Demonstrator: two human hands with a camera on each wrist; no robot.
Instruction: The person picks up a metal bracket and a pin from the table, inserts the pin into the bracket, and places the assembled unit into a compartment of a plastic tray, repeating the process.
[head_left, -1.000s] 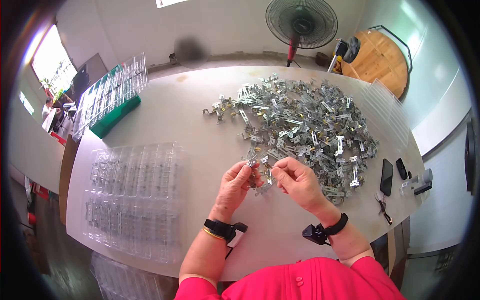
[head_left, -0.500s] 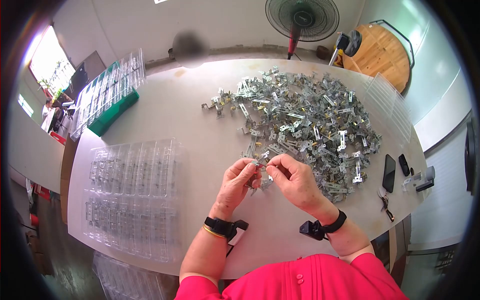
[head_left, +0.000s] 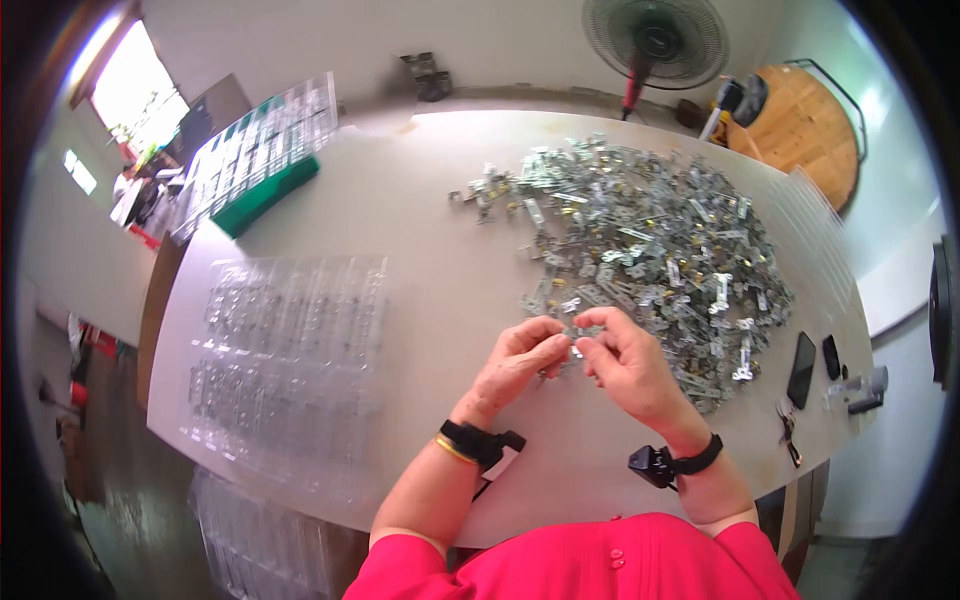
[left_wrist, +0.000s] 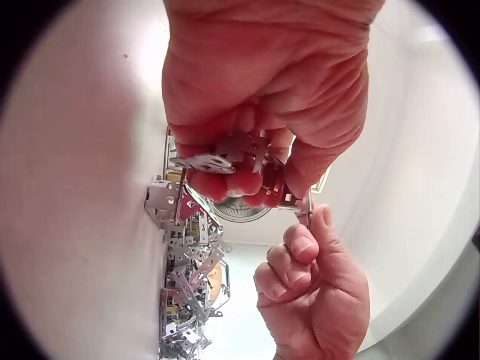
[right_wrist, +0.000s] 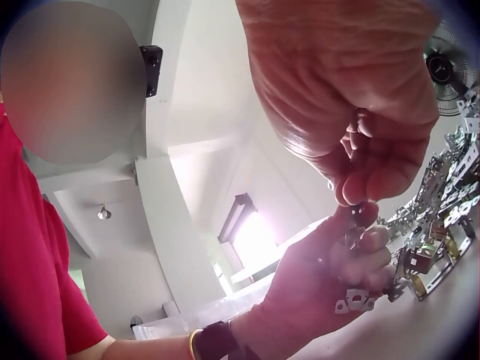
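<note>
In the head view, the left hand [head_left: 515,368] and right hand [head_left: 632,372] meet at their fingertips beside the near edge of a heap of small metal brackets [head_left: 660,235]. Curled fingers of the left hand [left_wrist: 262,97] grip several metal pieces, one of them a flat bracket [left_wrist: 206,163] sticking out, in the left wrist view. Thumb and index finger of the right hand [left_wrist: 315,285] pinch a thin metal part [left_wrist: 310,211] against the left fingertips. From the right wrist, a bracket end [right_wrist: 355,301] shows below the left hand's fingers.
Clear plastic trays with metal parts [head_left: 290,310] lie on the table's left. Behind them stands a green box [head_left: 268,196] with more trays. To the right are a phone [head_left: 801,370], pliers [head_left: 789,432] and a clear ribbed sheet [head_left: 815,240]; a fan [head_left: 656,42] stands beyond.
The head view has swung, so the table and its contents sit further right and the trays lower left look nearer. The hands, slightly apart a second ago, came together at the fingertips.
</note>
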